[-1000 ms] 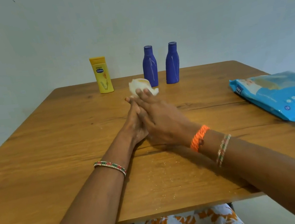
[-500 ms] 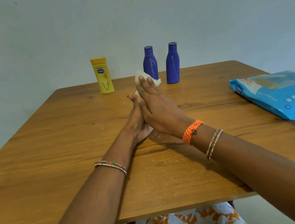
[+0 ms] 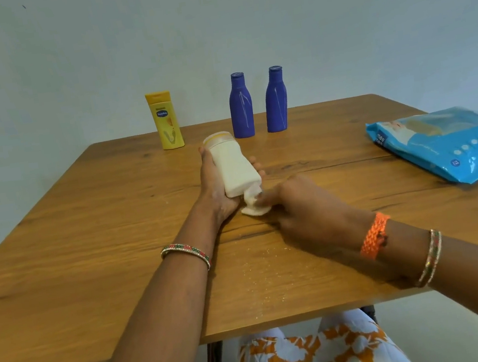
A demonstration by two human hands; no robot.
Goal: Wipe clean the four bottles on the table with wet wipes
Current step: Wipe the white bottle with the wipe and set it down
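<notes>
Left hand grips white bottle; right hand pinches wet wipe. Yellow bottle reads "Vaseline".

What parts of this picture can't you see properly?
Head view only:
- White bottle: the left hand covers its far side; no label shows.
- Wet wipe: the right hand covers part of it, and it is blurred.
- Blue wipes pack: its right end is cut off by the frame edge.
- Yellow bottle: small print too tiny to read.
</notes>
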